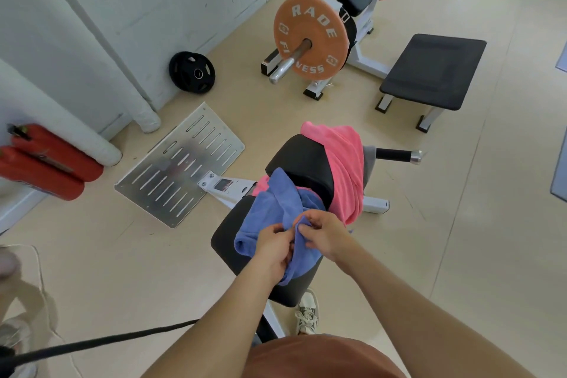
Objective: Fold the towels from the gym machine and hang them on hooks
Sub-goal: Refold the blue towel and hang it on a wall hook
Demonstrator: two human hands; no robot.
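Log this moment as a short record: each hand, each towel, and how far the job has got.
left hand: pinches an edge of the blue towel
right hand: pinches the same edge, close beside
blue towel: bunched on the lower black pad
pink towel: draped over the upper black pad, untouched
progress: nothing folded or hung yet

Left hand and right hand pinching blue towel over black padded seat; pink towel draped behind

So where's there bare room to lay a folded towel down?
The flat bench right of the orange plate is bare, also the floor around it. The machine's pads are crowded: pink towel, blue towel, left hand and right hand pinching it.
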